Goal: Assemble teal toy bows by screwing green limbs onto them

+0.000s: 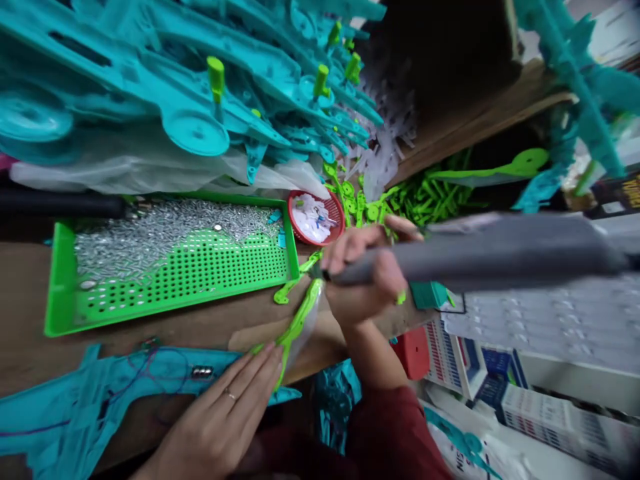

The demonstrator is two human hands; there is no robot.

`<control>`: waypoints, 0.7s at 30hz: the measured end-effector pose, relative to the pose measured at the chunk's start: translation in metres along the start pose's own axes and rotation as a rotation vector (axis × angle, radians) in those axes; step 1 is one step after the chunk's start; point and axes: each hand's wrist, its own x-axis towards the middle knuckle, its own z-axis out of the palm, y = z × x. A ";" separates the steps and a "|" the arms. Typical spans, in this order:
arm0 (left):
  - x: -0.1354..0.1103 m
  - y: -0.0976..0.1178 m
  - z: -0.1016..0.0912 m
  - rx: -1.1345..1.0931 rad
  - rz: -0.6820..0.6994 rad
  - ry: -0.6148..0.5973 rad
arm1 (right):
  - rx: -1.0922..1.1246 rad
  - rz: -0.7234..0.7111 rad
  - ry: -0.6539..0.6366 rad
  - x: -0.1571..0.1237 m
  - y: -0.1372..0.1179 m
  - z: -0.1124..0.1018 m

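Observation:
My right hand point(367, 280) is closed around a grey electric screwdriver point(480, 250), which is blurred and lies almost level. Its tip meets the upper end of a long lime-green plastic part point(300, 313), with a translucent piece along its right side. My left hand point(225, 407) lies with straight fingers on the lower end of that part, pressing it down; the thumb is hidden. A teal plastic shell point(165, 373) with thin wires and small silver cells lies beside my left hand. Another small lime-green piece point(285, 291) is on the bench near the screwdriver's tip.
A green perforated tray point(230, 267) holds many small screws. Beside it stands a red basket point(341, 223) of white pieces. Teal shells point(195, 133) are piled behind, lime-green parts point(445, 197) at the back right. A black tool point(65, 203) overhangs the tray. Boxes point(540, 407) stand at right.

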 end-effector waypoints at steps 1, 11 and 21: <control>0.001 -0.001 -0.001 -0.012 -0.010 -0.007 | 0.006 -0.006 -0.014 -0.009 -0.016 -0.009; 0.001 -0.002 -0.007 -0.011 0.013 -0.078 | -0.028 0.048 -0.055 -0.086 -0.009 -0.052; 0.001 -0.001 -0.006 0.062 0.039 -0.092 | 0.078 0.079 -0.365 -0.081 0.001 -0.055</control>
